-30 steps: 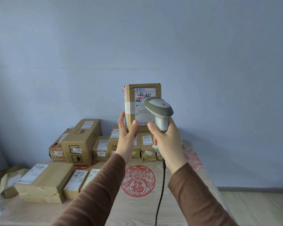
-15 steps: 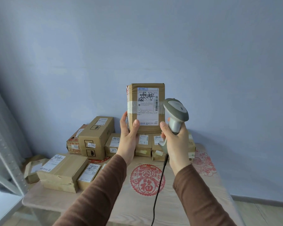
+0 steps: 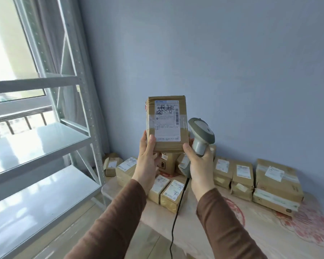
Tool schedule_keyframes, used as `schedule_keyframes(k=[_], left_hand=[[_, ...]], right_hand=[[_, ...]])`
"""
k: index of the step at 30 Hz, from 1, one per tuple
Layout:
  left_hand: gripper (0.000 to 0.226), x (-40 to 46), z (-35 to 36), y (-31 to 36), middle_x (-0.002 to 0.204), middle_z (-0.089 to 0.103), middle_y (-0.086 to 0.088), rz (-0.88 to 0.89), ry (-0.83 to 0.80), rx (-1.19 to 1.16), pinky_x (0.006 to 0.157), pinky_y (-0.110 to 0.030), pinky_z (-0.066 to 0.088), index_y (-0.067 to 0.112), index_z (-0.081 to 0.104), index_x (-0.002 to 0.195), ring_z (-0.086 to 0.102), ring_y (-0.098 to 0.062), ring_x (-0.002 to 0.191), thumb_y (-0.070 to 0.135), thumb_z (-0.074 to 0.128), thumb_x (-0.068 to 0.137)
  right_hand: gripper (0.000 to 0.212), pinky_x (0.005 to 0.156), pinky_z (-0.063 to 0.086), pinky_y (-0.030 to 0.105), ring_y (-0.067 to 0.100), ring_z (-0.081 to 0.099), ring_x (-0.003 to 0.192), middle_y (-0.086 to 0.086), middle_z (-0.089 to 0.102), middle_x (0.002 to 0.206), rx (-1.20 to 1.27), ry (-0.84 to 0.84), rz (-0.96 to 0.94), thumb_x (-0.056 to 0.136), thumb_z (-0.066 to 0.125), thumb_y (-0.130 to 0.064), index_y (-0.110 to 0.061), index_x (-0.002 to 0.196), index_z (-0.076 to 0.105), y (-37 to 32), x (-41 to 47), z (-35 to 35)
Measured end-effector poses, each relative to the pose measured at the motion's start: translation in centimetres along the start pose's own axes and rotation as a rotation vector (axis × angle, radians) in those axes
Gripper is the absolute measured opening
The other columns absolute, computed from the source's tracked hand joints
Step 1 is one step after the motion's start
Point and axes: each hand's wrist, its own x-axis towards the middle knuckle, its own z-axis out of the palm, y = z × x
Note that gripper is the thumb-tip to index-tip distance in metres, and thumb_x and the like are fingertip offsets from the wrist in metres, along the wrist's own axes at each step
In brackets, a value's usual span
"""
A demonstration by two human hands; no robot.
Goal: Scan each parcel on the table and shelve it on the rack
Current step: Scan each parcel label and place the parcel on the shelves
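At the left of the frame stands the rack [image 3: 79, 101], grey metal with glossy shelves that look bare as far as they show; their sheen suggests a carton would slide easily once set down. In the centre, the left hand [image 3: 148, 161] grips the lower left corner of the held parcel [image 3: 166, 124], thumb across the front face and fingers hidden behind, holding it upright with its shipping label toward the camera. The carton looks stiff, taped round the middle and light enough for one hand; its flat sides and lower edge seem the surest places to hold, keeping clear of the label and the smooth tape, which may be slick. Just right of it, the right hand [image 3: 200, 165] is curled round the handle of the scanner [image 3: 202, 133], thumb touching the parcel's lower right corner, its cord hanging down. Below and to the right, the table [image 3: 232, 230] carries the other parcels [image 3: 277, 184], some stacked.
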Motion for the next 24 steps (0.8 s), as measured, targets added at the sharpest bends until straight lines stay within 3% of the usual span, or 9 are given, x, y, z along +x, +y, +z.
schedule_keyframes(k=[4, 7, 10, 12, 14, 16, 18, 21, 24], left_hand=[[0.044, 0.1, -7.1, 3.1, 0.144, 0.059, 0.003, 0.041, 0.12, 0.038, 0.116, -0.041, 0.042, 0.049, 0.045, 0.151, 0.051, -0.018, 0.139, 0.053, 0.045, 0.107], [0.053, -0.2, -13.3, 6.2, 0.148, 0.057, -0.001, 0.06, 0.217, 0.056, 0.118, -0.043, 0.043, 0.043, 0.042, 0.154, 0.051, -0.02, 0.14, 0.052, 0.05, 0.103], [0.045, -0.6, -20.1, 9.9, 0.143, 0.06, -0.005, 0.114, 0.303, 0.087, 0.112, -0.041, 0.049, 0.036, 0.042, 0.153, 0.056, -0.019, 0.134, 0.039, 0.046, 0.109], [0.04, -0.9, -24.7, 12.9, 0.132, 0.066, 0.003, 0.149, 0.369, 0.116, 0.11, -0.039, 0.05, 0.033, 0.042, 0.151, 0.059, -0.019, 0.13, 0.032, 0.045, 0.11], [0.042, -1.3, -29.5, 16.0, 0.121, 0.067, 0.016, 0.175, 0.411, 0.184, 0.109, -0.037, 0.05, 0.03, 0.039, 0.152, 0.058, -0.018, 0.13, 0.029, 0.045, 0.111], [0.045, -1.7, -33.8, 19.5, 0.131, 0.06, 0.021, 0.206, 0.455, 0.284, 0.108, -0.037, 0.05, 0.031, 0.038, 0.154, 0.055, -0.02, 0.133, 0.028, 0.049, 0.111], [0.041, -2.2, -37.7, 23.1, 0.144, 0.052, 0.017, 0.213, 0.467, 0.36, 0.112, -0.043, 0.044, 0.037, 0.04, 0.152, 0.051, -0.023, 0.136, 0.032, 0.046, 0.111], [0.035, -3.1, -42.4, 28.9, 0.136, 0.058, 0.012, 0.22, 0.525, 0.354, 0.116, -0.049, 0.029, 0.041, 0.047, 0.144, 0.047, -0.018, 0.135, 0.046, 0.043, 0.109], [0.037, -3.6, -46.6, 33.8, 0.137, 0.059, 0.013, 0.267, 0.573, 0.435, 0.115, -0.04, 0.026, 0.037, 0.051, 0.143, 0.047, -0.01, 0.134, 0.047, 0.044, 0.108]], right_hand=[[0.029, 0.082, 0.054, 0.023, 0.01, 0.068, 0.1, -0.009, 0.072, 0.107, 0.048, -0.143, 0.061, 0.093, 0.076, -0.019, -0.033, 0.116, 0.065, 1.6, -1.5, 7.3], [0.026, 0.077, 0.054, 0.02, 0.009, 0.07, 0.097, -0.01, 0.074, 0.103, 0.078, -0.229, 0.107, 0.093, 0.076, -0.015, -0.03, 0.113, 0.067, 2.7, -2.9, 13.6], [0.027, 0.066, 0.054, 0.013, 0.008, 0.07, 0.091, -0.007, 0.074, 0.103, 0.106, -0.322, 0.144, 0.093, 0.075, -0.015, -0.023, 0.117, 0.066, 3.8, -5.1, 20.8], [0.026, 0.077, 0.061, 0.022, 0.009, 0.071, 0.092, -0.008, 0.076, 0.102, 0.115, -0.388, 0.153, 0.093, 0.076, -0.017, -0.026, 0.116, 0.067, 4.6, -6.8, 26.0], [0.032, 0.095, 0.06, 0.048, 0.014, 0.071, 0.098, -0.01, 0.077, 0.101, 0.138, -0.447, 0.16, 0.091, 0.078, -0.019, -0.023, 0.121, 0.067, 4.8, -8.6, 31.4], [0.037, 0.097, 0.058, 0.057, 0.021, 0.07, 0.102, -0.005, 0.077, 0.104, 0.161, -0.479, 0.16, 0.091, 0.078, -0.019, -0.019, 0.126, 0.066, 4.9, -10.2, 36.6], [0.027, 0.083, 0.064, 0.052, 0.022, 0.068, 0.1, -0.003, 0.075, 0.1, 0.2, -0.528, 0.193, 0.092, 0.077, -0.019, -0.023, 0.118, 0.068, 4.9, -11.7, 41.8], [0.013, 0.073, 0.063, 0.051, 0.022, 0.065, 0.093, -0.004, 0.072, 0.092, 0.246, -0.634, 0.235, 0.094, 0.076, -0.021, -0.03, 0.102, 0.07, 4.2, -13.8, 49.0], [0.008, 0.056, 0.058, 0.027, 0.018, 0.055, 0.076, 0.002, 0.06, 0.083, 0.283, -0.712, 0.19, 0.097, 0.072, -0.017, -0.02, 0.094, 0.066, 3.0, -15.7, 55.0]])
